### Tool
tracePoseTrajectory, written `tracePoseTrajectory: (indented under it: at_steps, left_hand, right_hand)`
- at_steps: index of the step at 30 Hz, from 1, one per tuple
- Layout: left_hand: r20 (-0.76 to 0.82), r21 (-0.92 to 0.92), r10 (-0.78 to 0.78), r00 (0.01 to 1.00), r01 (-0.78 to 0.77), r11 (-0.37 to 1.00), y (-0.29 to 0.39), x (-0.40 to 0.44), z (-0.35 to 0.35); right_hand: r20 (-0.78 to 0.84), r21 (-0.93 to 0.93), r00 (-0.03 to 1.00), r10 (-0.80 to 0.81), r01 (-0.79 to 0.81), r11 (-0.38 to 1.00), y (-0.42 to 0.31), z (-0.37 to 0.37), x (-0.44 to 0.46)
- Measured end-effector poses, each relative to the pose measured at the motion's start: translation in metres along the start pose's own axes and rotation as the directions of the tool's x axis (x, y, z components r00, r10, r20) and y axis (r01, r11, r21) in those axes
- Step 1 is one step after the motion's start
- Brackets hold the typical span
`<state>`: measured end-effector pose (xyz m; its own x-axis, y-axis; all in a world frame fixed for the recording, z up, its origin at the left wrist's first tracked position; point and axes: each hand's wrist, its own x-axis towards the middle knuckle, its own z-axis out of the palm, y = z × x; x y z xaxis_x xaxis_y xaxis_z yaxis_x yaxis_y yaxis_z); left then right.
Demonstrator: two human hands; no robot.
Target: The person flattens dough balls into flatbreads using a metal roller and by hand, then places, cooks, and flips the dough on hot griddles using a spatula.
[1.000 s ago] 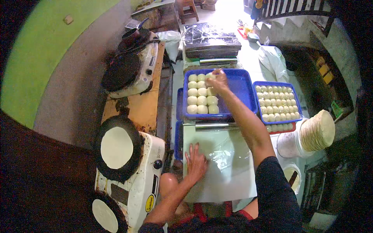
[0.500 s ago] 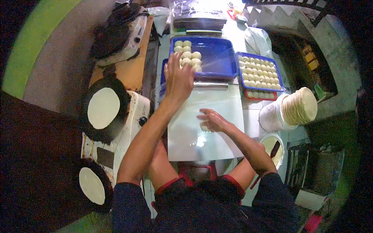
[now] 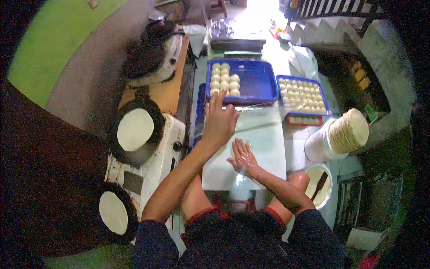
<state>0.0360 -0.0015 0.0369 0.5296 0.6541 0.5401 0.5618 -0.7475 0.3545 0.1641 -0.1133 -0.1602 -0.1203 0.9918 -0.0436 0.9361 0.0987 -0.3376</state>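
Over the far edge of the white board [image 3: 264, 134], my left hand [image 3: 219, 120] is raised with its fingers bent round the edge of a clear plastic sheet [image 3: 262, 113]. The sheet stretches from it toward the right. My right hand [image 3: 244, 157] lies flat on the board, fingers stretched out, pressing on a pale dough piece that is mostly hidden under it. Just beyond my left hand is a blue tray [image 3: 264, 96] with rows of round dough balls [image 3: 224, 78] on its left side.
A smaller blue tray [image 3: 327, 110] full of dough balls sits at right, above a red one [image 3: 304, 124]. Nearby are a stack of flat rounds [image 3: 342, 134] on a white tub and a bowl with a brush [image 3: 320, 184]. On the left, burners carry pans with flat rounds [image 3: 135, 130].
My right hand has left the blue tray and come down onto the board, now flattened over dough. My left hand has risen from the board to its far edge, with the clear sheet. The view has shifted.
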Motion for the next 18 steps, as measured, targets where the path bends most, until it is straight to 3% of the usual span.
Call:
tracePoseTrajectory:
  at_steps: [2, 5, 9, 10, 11, 12, 13, 14, 16, 17, 18]
  left_hand:
    - [0.060, -0.040, -0.018, 0.998, 0.020, 0.999, 0.005, -0.021, 0.007]
    - [0.083, -0.091, -0.006, 0.997, 0.013, 0.996, 0.011, -0.036, 0.010]
    - [0.130, -0.124, 0.054, 0.990, -0.037, 0.992, 0.018, -0.076, 0.007]
    - [0.159, -0.142, 0.047, 0.986, -0.024, 0.990, 0.015, -0.096, 0.014]
    - [0.192, -0.163, 0.038, 0.981, -0.007, 0.987, 0.014, -0.118, 0.022]
    - [0.198, -0.177, 0.037, 0.979, -0.002, 0.984, 0.017, -0.141, 0.029]
    - [0.205, -0.191, 0.039, 0.978, 0.001, 0.982, 0.019, -0.163, 0.037]
    - [0.236, -0.234, 0.017, 0.972, 0.040, 0.971, 0.017, -0.187, 0.051]
    - [0.329, -0.241, -0.027, 0.944, 0.112, 0.964, 0.010, -0.235, 0.085]
    - [0.392, -0.203, -0.050, 0.919, 0.139, 0.969, 0.009, -0.254, 0.100]
    - [0.483, -0.144, -0.062, 0.873, 0.149, 0.978, 0.013, -0.261, 0.105]
  right_hand:
    - [-0.005, 0.003, 0.999, -0.035, 0.035, 0.999, -0.006, 0.001, -0.033]
    - [0.117, 0.022, 0.993, -0.010, 0.008, 1.000, -0.002, -0.012, -0.028]
    - [-0.093, 0.274, 0.991, 0.096, -0.067, 0.959, 0.068, -0.030, -0.035]
    - [-0.039, 0.146, 0.999, 0.013, -0.007, 0.989, 0.104, -0.045, -0.041]
    - [-0.252, -0.080, 0.964, -0.083, 0.065, 0.995, 0.191, 0.002, -0.045]
    - [-0.273, 0.181, 0.948, 0.162, -0.115, 0.977, 0.217, -0.025, -0.043]
    - [-0.278, 0.444, 0.874, 0.398, -0.251, 0.860, 0.241, -0.055, -0.042]
    - [-0.243, 0.237, 0.882, 0.404, -0.350, 0.906, 0.218, -0.109, -0.036]
    - [-0.393, 0.274, 0.891, 0.228, -0.124, 0.954, 0.222, -0.111, 0.008]
    - [-0.274, 0.294, 0.940, 0.204, -0.120, 0.948, 0.180, -0.132, 0.028]
    - [-0.260, 0.237, 0.964, 0.058, 0.005, 0.972, 0.171, -0.113, 0.056]
